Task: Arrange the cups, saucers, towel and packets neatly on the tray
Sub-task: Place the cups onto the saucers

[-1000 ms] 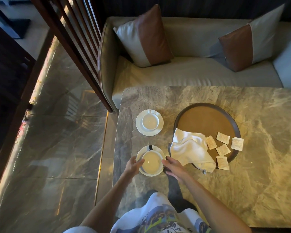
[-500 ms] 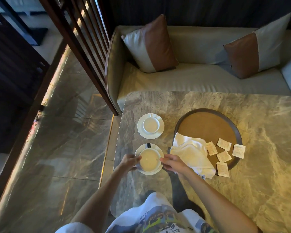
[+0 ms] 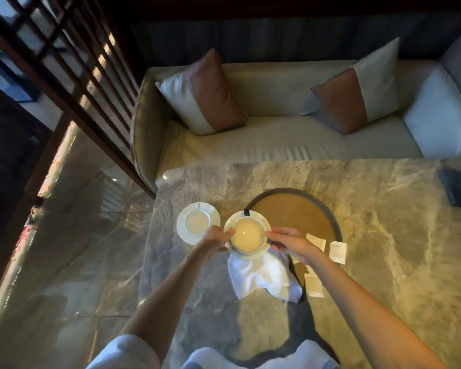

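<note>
Around the grip: a second cup (image 3: 196, 222) sits on its own saucer (image 3: 198, 223) on the table (image 3: 383, 235), just beyond and to the left of the left hand.
In the way: a crumpled white towel (image 3: 261, 275) lies under and nearer than the held saucer, draped over the near-left rim of the tray (image 3: 293, 211); part of it hangs off onto the table.
Packets: one packet (image 3: 338, 252) lies just right of the right hand, half over the tray's rim; another packet (image 3: 314, 284) lies nearer, under the right forearm; others are partly hidden by the hand.
Left hand (image 3: 217, 237): fingers curled on the left edge of the held saucer (image 3: 246, 235).
Right hand (image 3: 290, 242): fingers on the saucer's right edge, holding it.
Held cup (image 3: 246, 234): white, upright in its saucer, inside looks pale yellow in the light; a small dark tab shows at the far rim.
Where it is: between both hands, over the tray's left edge and the towel; whether it touches them I cannot tell.
Farther off: a sofa (image 3: 277, 145) with two cushions beyond the table.
</note>
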Demonstrator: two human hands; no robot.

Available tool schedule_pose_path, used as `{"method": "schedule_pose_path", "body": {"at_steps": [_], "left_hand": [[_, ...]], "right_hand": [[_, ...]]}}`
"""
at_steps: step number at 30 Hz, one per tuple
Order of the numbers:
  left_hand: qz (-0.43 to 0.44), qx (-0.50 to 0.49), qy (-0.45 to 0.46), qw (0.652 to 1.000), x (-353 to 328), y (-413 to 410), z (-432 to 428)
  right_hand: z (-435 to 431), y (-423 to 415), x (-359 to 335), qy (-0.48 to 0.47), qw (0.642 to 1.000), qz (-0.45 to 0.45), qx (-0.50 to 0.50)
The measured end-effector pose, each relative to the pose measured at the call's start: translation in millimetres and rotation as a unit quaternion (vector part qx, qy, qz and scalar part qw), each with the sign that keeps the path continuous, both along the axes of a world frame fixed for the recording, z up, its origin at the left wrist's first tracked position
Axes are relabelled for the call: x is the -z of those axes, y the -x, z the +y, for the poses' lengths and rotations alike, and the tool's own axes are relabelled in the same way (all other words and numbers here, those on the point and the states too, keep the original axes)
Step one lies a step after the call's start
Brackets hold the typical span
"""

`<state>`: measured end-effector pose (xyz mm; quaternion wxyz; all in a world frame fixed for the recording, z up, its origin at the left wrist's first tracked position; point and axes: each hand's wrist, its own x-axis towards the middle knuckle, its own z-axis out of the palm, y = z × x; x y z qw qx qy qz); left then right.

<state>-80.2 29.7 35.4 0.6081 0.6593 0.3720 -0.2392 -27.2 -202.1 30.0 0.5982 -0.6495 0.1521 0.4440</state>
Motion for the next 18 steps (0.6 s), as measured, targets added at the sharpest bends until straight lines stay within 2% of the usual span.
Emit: {"method": "schedule_pose_path", "body": {"at_steps": [4,10,14,18], "left_hand": [[0.016,-0.007,0.023,1.0,15,-41,-34],[0.026,-0.06,-0.001,0.998,38,-90,-62],[0.033,-0.134,0.002,0.99,56,-106,-69],[0.056,-0.154,0.018,0.986,74,-105,-73]], "right_hand": [[-31,-36,9,0.005,0.999,0.029,0.026],[-48,-80,37,0.013,0.996,0.063,0.066],[-48,-100,56,0.005,0.995,0.063,0.071],[-48,-105,69,0.022,0.996,0.062,0.067]]}}
